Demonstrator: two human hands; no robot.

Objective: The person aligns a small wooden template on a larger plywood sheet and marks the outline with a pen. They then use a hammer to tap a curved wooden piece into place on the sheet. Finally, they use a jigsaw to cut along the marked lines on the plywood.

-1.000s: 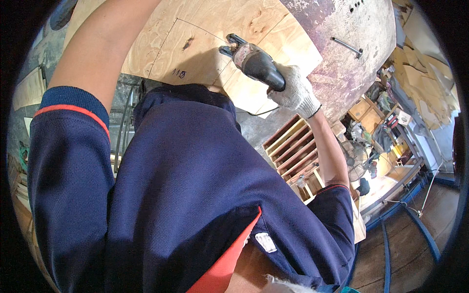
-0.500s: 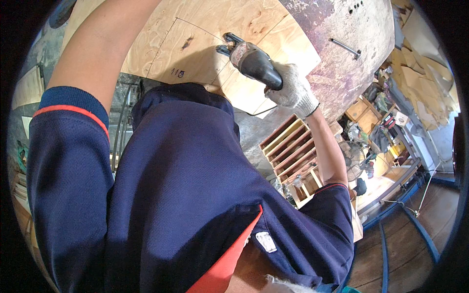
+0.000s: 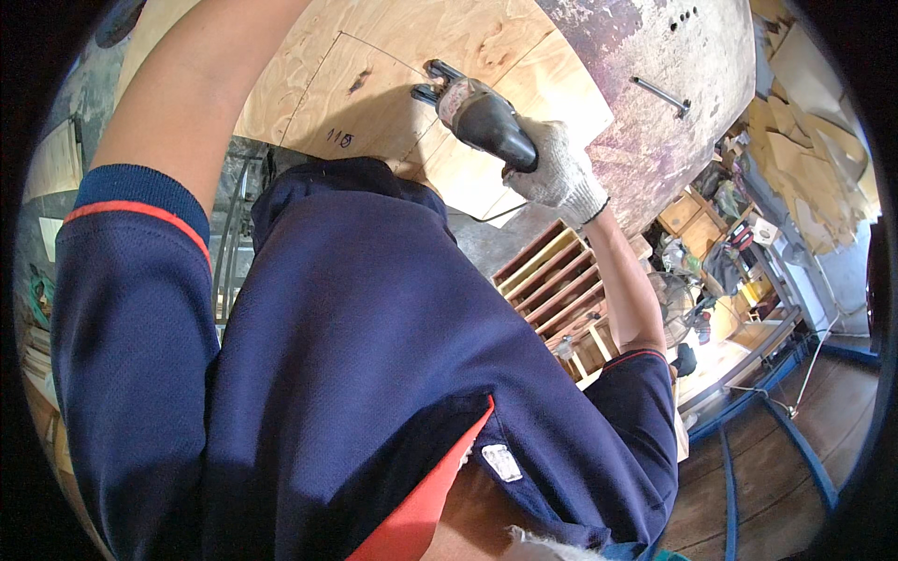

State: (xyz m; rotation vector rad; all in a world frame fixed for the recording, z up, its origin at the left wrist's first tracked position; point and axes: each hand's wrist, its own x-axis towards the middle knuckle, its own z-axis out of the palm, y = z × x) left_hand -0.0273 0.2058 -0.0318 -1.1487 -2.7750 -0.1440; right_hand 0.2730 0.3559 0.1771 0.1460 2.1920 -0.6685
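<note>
My right hand (image 3: 558, 174), in a pale knitted glove, is wrapped round the black rear body of a jigsaw (image 3: 484, 122). The tool's forked metal foot rests on a plywood sheet (image 3: 524, 70). Pencil lines cross the sheet, and one runs close by the foot; the blade itself cannot be made out. A dark cord hangs below my gloved hand. My left forearm (image 3: 201, 84) reaches up over the plywood and leaves the picture at the top, so the left hand is hidden from view.
Beneath and beyond the plywood is a worn, stained round surface (image 3: 673, 131), with a metal rod (image 3: 660, 96) on it. A slatted wooden rack (image 3: 552, 280) stands below my right forearm. Farther right are a fan (image 3: 672, 297), cluttered shelves and stacked sheets (image 3: 804, 159).
The jigsaw and my right hand have shifted very slightly left along the plywood. My left arm keeps nearly the same place.
</note>
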